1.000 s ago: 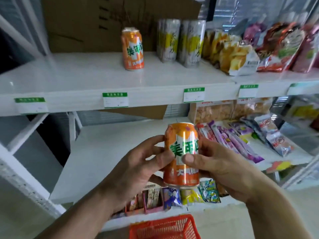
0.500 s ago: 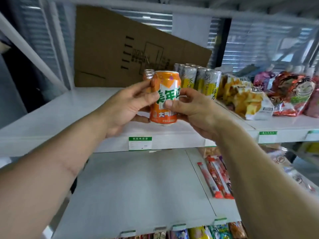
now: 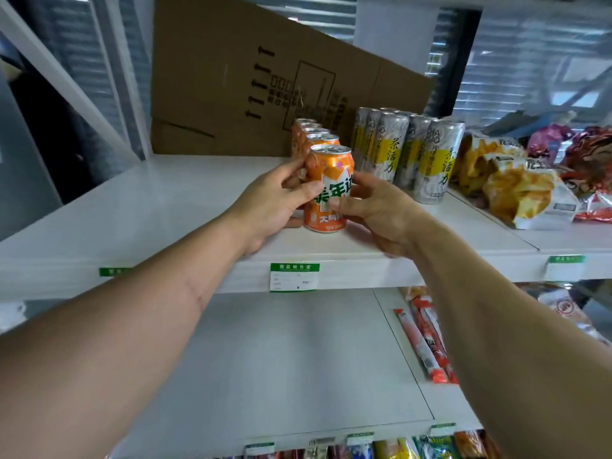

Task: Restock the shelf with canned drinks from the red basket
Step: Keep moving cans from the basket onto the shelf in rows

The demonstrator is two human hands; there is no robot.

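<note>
Fingers of the left hand [image 3: 275,200] and right hand [image 3: 374,213] curl around an orange can [image 3: 326,190], grasping it from both sides. The can stands upright on the white shelf [image 3: 159,207], at the front of a row of orange cans [image 3: 311,135]. Tall silver-yellow cans [image 3: 414,154] stand just right; a cardboard sheet [image 3: 248,77] leans behind.

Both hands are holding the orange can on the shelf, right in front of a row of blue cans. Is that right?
Not quite. Both the left hand and right hand do hold the orange can on the shelf, but the head view shows the row behind it is orange cans, not blue.
</note>
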